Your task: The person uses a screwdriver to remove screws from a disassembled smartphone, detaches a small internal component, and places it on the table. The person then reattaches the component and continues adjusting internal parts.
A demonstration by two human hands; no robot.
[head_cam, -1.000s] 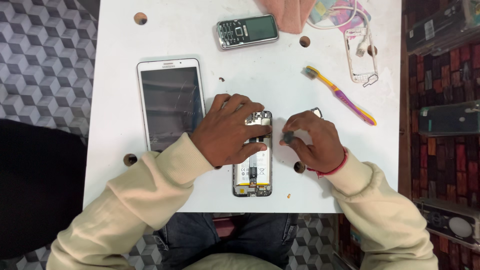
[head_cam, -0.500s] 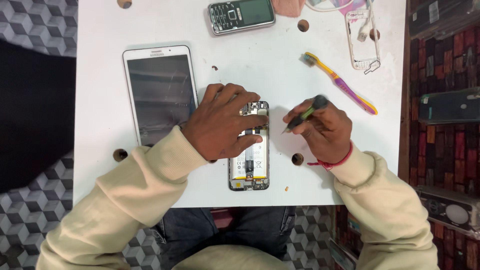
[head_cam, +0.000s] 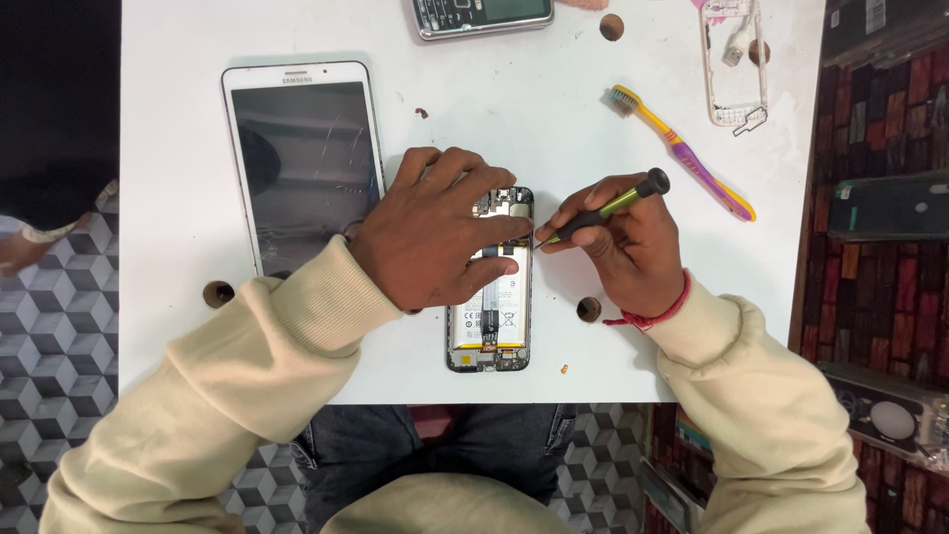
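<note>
An opened smartphone [head_cam: 491, 316] with its back off lies on the white table [head_cam: 554, 138], battery and boards showing. My left hand [head_cam: 435, 232] rests flat over its upper half, fingers spread, pinning it down. My right hand [head_cam: 623, 247] grips a small screwdriver [head_cam: 608, 208] with a black and green handle. Its tip points left at the phone's right edge, just under my left fingertips.
A white tablet [head_cam: 301, 168] with a cracked dark screen lies to the left. A keypad phone [head_cam: 482, 15] sits at the top edge. A yellow and purple toothbrush [head_cam: 682, 153] and a white phone frame [head_cam: 733, 64] lie at the upper right. A tiny screw [head_cam: 563, 369] rests near the front edge.
My right hand has turned the screwdriver out from a closed grip and brought its tip to the phone's right edge. My left hand has stayed on the phone.
</note>
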